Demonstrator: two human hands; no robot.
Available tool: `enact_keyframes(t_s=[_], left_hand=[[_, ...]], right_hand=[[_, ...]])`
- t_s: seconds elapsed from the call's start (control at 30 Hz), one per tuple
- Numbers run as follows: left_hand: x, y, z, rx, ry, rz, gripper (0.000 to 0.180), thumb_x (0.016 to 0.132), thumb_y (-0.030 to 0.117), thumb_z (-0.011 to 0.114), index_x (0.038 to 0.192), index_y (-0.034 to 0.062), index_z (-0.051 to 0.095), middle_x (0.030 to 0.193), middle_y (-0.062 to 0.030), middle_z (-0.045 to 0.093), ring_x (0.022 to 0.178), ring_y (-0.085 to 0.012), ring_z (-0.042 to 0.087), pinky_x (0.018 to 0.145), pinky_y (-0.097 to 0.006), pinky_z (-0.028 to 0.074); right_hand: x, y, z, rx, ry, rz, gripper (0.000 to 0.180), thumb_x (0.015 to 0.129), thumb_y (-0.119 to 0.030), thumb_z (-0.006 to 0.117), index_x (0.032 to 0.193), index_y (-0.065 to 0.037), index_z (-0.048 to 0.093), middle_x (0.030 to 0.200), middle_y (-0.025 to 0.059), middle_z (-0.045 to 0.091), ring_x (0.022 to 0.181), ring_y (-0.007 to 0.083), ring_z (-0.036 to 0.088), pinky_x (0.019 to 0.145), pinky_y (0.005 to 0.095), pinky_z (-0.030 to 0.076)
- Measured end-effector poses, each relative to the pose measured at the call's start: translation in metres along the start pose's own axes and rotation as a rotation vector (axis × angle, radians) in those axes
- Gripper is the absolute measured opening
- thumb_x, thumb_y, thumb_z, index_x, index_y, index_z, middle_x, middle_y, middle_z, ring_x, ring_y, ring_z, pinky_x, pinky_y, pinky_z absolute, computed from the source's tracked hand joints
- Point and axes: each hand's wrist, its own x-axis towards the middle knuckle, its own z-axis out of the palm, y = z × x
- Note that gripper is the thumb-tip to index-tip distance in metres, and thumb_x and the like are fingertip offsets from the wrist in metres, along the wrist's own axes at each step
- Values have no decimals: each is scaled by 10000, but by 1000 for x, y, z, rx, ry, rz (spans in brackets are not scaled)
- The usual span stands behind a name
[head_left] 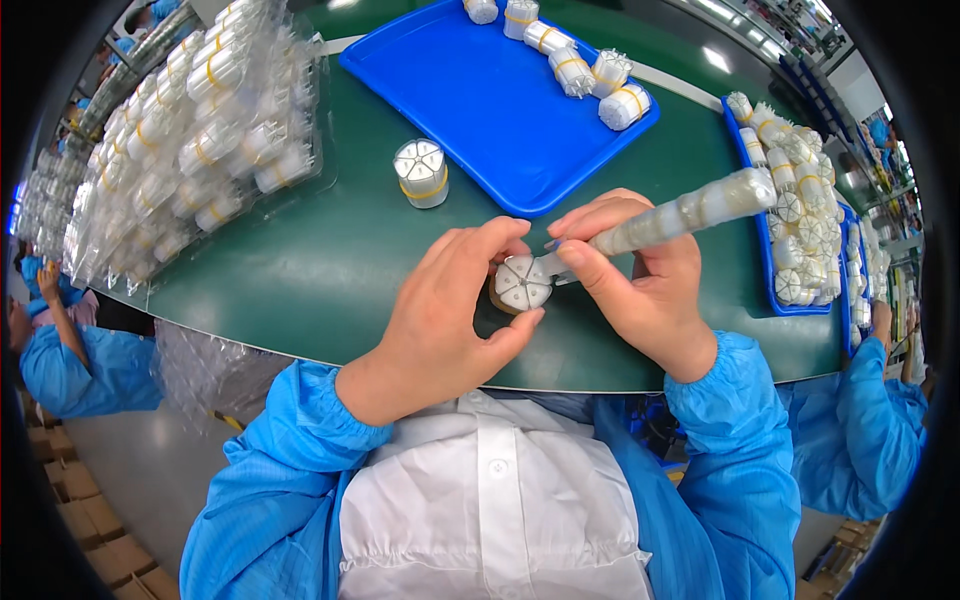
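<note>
My left hand [440,305] is closed around a round bundle of white wedge-shaped pieces [523,283], gripping it between thumb and fingers. The bundle's flat top faces up, divided like pie slices, with a small dark spot on each wedge. In my right hand [640,285] is a tool with a thick, pale, wrapped handle [690,210] and a flat metal tip. That tip meets the right edge of the bundle; whether it goes into a gap, I cannot tell. A similar bundle with a yellow band [421,174] stands upright on the green table [330,270], beyond my left hand.
A blue tray [455,85] lies ahead, with several banded bundles along its far and right edges. Stacked clear plastic trays [200,130] full of bundles rise at the left. Another blue tray [790,310] at the right is heaped with bundles. Blue-sleeved people [85,370] sit at both sides.
</note>
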Motion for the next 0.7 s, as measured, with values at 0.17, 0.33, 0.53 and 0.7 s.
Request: enact_keyframes(t_s=[0.17,0.33,0.53,0.7], left_hand=[[0,-1,-2,43,-27,-11,684,732,22,808,1352,18,519,1152,-141,645,1011,-265,645,868,-366,533],[6,7,8,125,-45,-28,596,740,46,813,1279,29,559,1106,-150,622,1014,-342,613,866,-437,504],[-9,0,8,174,-36,-125,557,696,-13,808,1197,12,565,1079,-163,525,966,-352,562,800,-419,462],[-9,-6,12,187,-39,-67,517,729,-29,767,1200,0,555,1085,-160,518,965,-342,552,803,-408,447]], right_hand=[[0,-3,0,-29,-16,-26,134,837,-92,813,919,-38,722,902,91,728,816,216,703,705,352,545],[-8,4,-3,-192,-76,-70,171,837,-151,821,948,-81,712,961,83,747,892,264,701,751,412,541],[-1,7,6,-65,-93,-114,200,846,-162,765,886,-28,623,777,117,580,785,330,571,660,438,469],[-6,7,5,-37,-61,-131,213,854,-171,754,859,-27,597,769,101,570,792,310,553,658,431,454]])
